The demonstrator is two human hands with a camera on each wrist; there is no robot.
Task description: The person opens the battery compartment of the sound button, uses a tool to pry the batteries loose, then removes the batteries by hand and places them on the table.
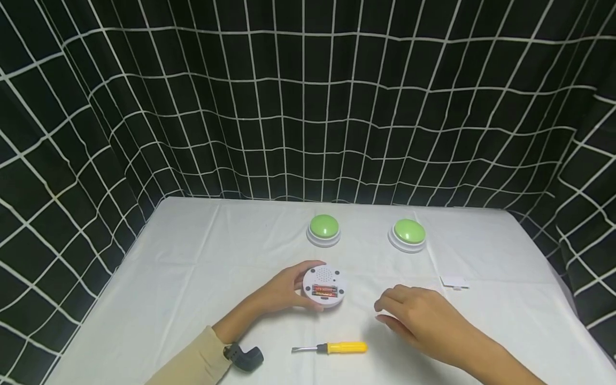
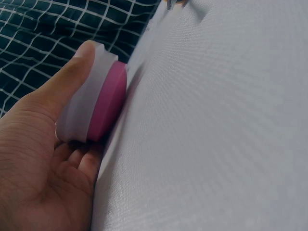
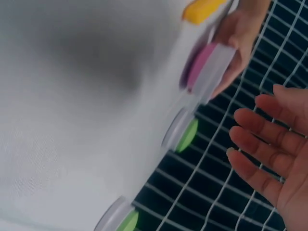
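My left hand (image 1: 284,289) grips a round white push-button (image 1: 324,308) by its rim, thumb on the near side and fingers on the far side. The button is turned upside down, so its pink dome (image 2: 109,102) faces the tablecloth in the left wrist view. On its upturned base, two red batteries (image 1: 324,291) lie in the uncovered compartment, below a round speaker grille. My right hand (image 1: 423,321) hovers over the cloth to the right, fingers relaxed and holding nothing. Nearer me lies a screwdriver (image 1: 344,347) with a yellow handle, its tip pointing left.
Two green-domed push-buttons stand at the back, one in the middle (image 1: 324,227) and one farther right (image 1: 409,232). A small white battery cover (image 1: 454,282) lies on the white tablecloth (image 1: 192,299), beyond the right hand. A black curtain with white grid lines (image 1: 308,107) surrounds the table.
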